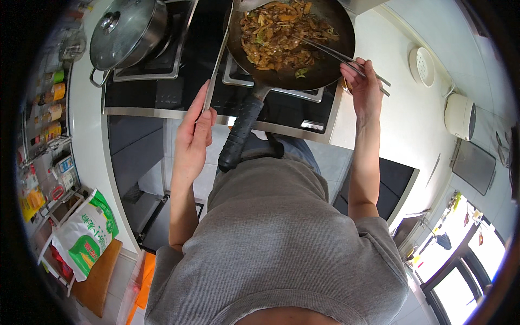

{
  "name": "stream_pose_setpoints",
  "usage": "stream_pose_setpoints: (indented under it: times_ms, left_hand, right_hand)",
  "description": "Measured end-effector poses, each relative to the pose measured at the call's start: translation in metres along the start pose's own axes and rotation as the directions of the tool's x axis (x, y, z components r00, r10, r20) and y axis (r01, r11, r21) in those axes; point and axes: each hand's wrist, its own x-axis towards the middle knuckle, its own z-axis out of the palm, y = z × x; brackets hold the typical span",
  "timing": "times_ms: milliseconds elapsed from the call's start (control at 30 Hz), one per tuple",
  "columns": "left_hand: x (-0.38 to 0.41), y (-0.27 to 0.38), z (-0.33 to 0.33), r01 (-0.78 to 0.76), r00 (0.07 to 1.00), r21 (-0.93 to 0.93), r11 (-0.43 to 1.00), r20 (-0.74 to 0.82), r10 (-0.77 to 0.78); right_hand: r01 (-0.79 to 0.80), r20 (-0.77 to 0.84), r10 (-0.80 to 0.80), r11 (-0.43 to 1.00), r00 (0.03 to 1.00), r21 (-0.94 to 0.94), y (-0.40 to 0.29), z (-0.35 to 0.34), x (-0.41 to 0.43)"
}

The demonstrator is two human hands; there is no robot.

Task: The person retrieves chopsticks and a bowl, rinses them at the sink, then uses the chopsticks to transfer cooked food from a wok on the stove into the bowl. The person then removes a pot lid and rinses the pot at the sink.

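Note:
My left hand grips the long flat metal handle of a utensil, probably a spatula; its far end lies at the top edge of the view. Metal chopsticks are held in my right hand, with their tips in the cooked food. Sliced brown and orange pieces with bits of green leaf make up this food. It lies in a dark wok over the right burner. The wok's black handle points towards my waist, and neither hand is on it.
A steel pot with a glass lid stands on the left burner of the black cooktop. On the right counter are a white perforated basket and a white appliance. Jars and a flour bag fill racks at left.

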Motion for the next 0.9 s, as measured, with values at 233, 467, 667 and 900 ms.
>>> stream_pose_setpoints:
  times_ms: [233,467,667,900]
  left_hand:
    - [0.01,-0.003,0.0,-0.015,0.998,-0.016,1.0,0.069,0.016]
    - [0.014,0.001,0.009,-0.012,0.995,-0.036,0.999,0.101,0.016]
    - [0.014,0.008,0.015,-0.014,0.995,0.035,0.999,0.099,0.011]
    - [0.015,0.006,0.017,-0.027,0.995,0.04,0.999,0.097,0.023]
  right_hand:
    - [0.224,-0.17,-0.215,0.974,0.962,0.032,-0.06,-0.076,-0.032]
    - [0.209,-0.248,-0.283,0.936,0.927,-0.284,-0.074,-0.145,-0.071]
    - [0.073,-0.292,-0.22,0.894,0.931,-0.443,-0.055,-0.129,-0.071]
    - [0.119,-0.107,-0.223,0.8,0.969,-0.587,-0.052,-0.111,-0.062]
